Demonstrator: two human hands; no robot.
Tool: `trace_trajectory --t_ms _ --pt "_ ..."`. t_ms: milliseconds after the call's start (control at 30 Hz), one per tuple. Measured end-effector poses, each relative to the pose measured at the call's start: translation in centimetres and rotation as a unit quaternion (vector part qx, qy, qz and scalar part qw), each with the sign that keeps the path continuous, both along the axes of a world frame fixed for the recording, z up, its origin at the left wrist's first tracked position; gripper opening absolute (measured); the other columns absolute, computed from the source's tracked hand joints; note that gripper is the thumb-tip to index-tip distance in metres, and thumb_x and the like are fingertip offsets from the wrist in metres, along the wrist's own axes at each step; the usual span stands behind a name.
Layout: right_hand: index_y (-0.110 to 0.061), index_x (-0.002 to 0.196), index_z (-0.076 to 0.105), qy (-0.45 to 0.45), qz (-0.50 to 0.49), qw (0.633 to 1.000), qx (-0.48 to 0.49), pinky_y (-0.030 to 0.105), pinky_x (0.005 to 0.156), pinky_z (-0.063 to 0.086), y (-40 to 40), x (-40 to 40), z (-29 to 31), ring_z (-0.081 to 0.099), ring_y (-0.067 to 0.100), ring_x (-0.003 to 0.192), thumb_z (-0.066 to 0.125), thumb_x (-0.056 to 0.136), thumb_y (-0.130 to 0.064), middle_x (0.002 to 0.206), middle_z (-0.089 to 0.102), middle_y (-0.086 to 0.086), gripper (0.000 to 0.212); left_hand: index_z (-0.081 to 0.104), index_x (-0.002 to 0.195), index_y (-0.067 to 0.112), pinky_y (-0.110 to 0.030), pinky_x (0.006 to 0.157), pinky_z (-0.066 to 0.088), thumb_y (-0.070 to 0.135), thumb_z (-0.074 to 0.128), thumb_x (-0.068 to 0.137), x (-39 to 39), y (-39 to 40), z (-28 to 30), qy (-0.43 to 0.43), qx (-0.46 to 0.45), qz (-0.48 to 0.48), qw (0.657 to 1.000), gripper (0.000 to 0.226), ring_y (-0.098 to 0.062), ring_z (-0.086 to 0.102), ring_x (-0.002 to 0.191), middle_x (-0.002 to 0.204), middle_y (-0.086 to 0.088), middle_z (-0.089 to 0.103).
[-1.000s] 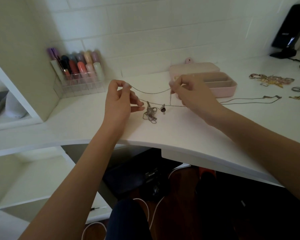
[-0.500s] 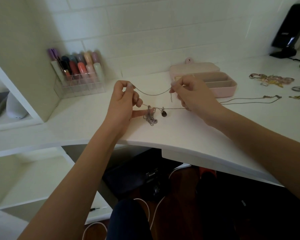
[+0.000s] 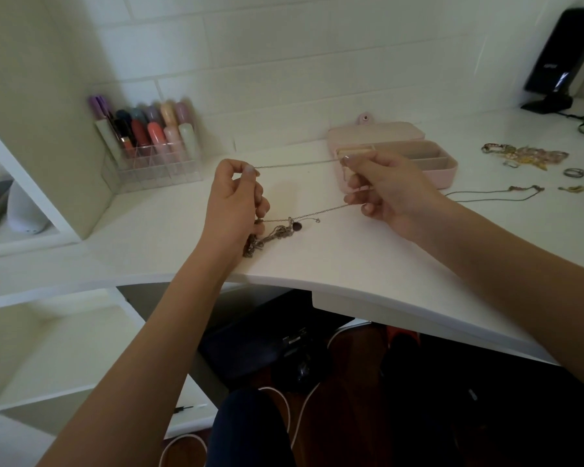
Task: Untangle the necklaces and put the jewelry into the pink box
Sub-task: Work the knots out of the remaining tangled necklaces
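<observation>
The box (image 3: 445, 170) at upper right of centre is pale pink. The counter (image 3: 351, 257) and the brick wall (image 3: 284, 62) are white. The tangled chains (image 3: 273, 234) are silver, with one dark pendant (image 3: 297, 226). At upper left, the tubes (image 3: 152, 129) are purple, coral, peach and pale green.

White brick wall (image 3: 284, 45), white desk (image 3: 368, 264), open shelving (image 3: 48, 348) left, dark wood floor (image 3: 351, 416).

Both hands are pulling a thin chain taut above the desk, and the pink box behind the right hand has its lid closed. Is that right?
Not quite. The head view shows the pink box open, its lid lying flat behind it and its compartments exposed. The rest holds: the left hand and right hand each pinch the thin chain, stretched between them above the desk.
</observation>
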State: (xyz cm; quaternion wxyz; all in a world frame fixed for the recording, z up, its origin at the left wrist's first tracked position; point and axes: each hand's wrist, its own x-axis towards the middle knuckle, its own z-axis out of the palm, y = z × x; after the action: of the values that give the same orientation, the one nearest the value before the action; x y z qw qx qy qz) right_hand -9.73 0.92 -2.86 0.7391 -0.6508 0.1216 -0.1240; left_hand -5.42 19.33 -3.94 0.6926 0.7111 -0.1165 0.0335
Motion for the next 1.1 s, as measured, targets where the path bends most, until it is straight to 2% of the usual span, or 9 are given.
trace_trajectory --t_ms 167,333,433,567,733,833,933,1033,1100 --pt "-0.021 0.086 0.067 0.005 -0.007 1.000 0.017 0.014 0.034 0.022 -0.2 0.0 0.3 0.047 0.006 0.036 0.064 0.089 -0.039 0.049 0.050 -0.009 0.019 0.044 0.089 0.019 -0.016 0.038 0.026 0.020 0.037 0.102 0.0 0.1 0.1 0.008 -0.004 0.019 1.000 0.015 -0.006 0.041 0.044 0.062 0.004 0.042" --pt "-0.021 0.085 0.067 -0.003 0.000 1.000 0.030 0.014 0.033 0.018 -0.5 0.0 0.2 0.030 0.004 0.031 0.061 0.090 -0.040 0.043 0.038 -0.010 0.020 0.045 0.093 0.016 -0.017 0.038 0.026 0.020 0.040 0.101 0.0 0.2 0.0 0.007 0.003 0.021 1.000 0.011 -0.006 0.041 0.044 0.062 0.003 0.042" --pt "-0.022 0.085 0.068 -0.008 -0.002 1.000 0.027 0.014 0.037 0.013 -0.7 0.1 0.2 0.025 0.005 0.030 0.061 0.090 -0.041 0.042 0.035 -0.008 0.021 0.046 0.091 0.017 -0.017 0.037 0.026 0.020 0.040 0.102 0.1 0.2 0.0 0.011 -0.002 0.023 1.000 0.012 -0.007 0.041 0.044 0.062 0.002 0.043" --pt "-0.021 0.088 0.068 -0.015 -0.008 0.999 0.030 0.015 0.041 0.010 -0.6 0.1 0.3 0.021 0.005 0.031 0.061 0.090 -0.039 0.040 0.033 -0.007 0.020 0.047 0.089 0.018 -0.017 0.038 0.026 0.019 0.041 0.101 0.2 0.2 0.0 0.014 -0.012 0.027 0.999 0.014 -0.008 0.042 0.045 0.062 0.002 0.044" --pt "-0.014 0.105 0.060 -0.021 -0.024 0.998 0.059 0.011 0.038 0.011 -1.1 0.4 0.3 0.019 0.005 0.027 0.061 0.091 -0.037 0.039 0.035 -0.007 0.028 0.048 0.088 0.020 -0.016 0.037 0.027 0.019 0.041 0.101 0.3 0.4 -0.1 0.014 -0.015 0.037 0.999 0.014 -0.008 0.038 0.046 0.062 0.003 0.043" --pt "-0.014 0.100 0.057 -0.021 -0.037 0.998 0.045 0.011 0.036 0.012 -1.6 0.3 0.3 0.019 0.004 0.027 0.063 0.091 -0.035 0.039 0.036 -0.007 0.024 0.049 0.088 0.019 -0.017 0.036 0.026 0.018 0.042 0.100 0.4 0.5 -0.1 0.020 -0.028 0.037 0.999 0.014 -0.008 0.038 0.045 0.062 0.002 0.042" --pt "-0.014 0.094 0.060 -0.023 -0.030 0.999 -0.024 0.011 0.037 0.012 -1.7 0.1 0.4 0.020 0.005 0.029 0.063 0.091 -0.035 0.045 0.035 -0.004 0.021 0.051 0.087 0.018 -0.017 0.037 0.025 0.017 0.044 0.100 0.3 0.4 0.0 0.016 -0.022 0.026 0.999 0.015 -0.009 0.038 0.045 0.062 0.001 0.041" --pt "-0.017 0.085 0.068 -0.038 0.009 0.981 -0.190 0.015 0.037 0.018 -0.9 -0.3 0.6 0.027 0.004 0.034 0.064 0.088 -0.040 0.043 0.038 -0.009 0.024 0.055 0.087 0.018 -0.017 0.038 0.024 0.019 0.047 0.099 0.1 0.4 0.0 0.004 -0.016 0.004 1.000 0.014 -0.009 0.036 0.045 0.061 0.002 0.041" --pt "-0.019 0.086 0.071 -0.057 0.043 0.960 -0.271 0.015 0.043 0.026 -0.1 -0.6 0.7 0.032 0.003 0.039 0.067 0.084 -0.044 0.042 0.039 -0.014 0.026 0.058 0.087 0.019 -0.018 0.038 0.025 0.020 0.051 0.097 -0.1 0.4 0.2 -0.004 -0.007 -0.010 1.000 0.013 -0.009 0.036 0.046 0.058 0.004 0.042"
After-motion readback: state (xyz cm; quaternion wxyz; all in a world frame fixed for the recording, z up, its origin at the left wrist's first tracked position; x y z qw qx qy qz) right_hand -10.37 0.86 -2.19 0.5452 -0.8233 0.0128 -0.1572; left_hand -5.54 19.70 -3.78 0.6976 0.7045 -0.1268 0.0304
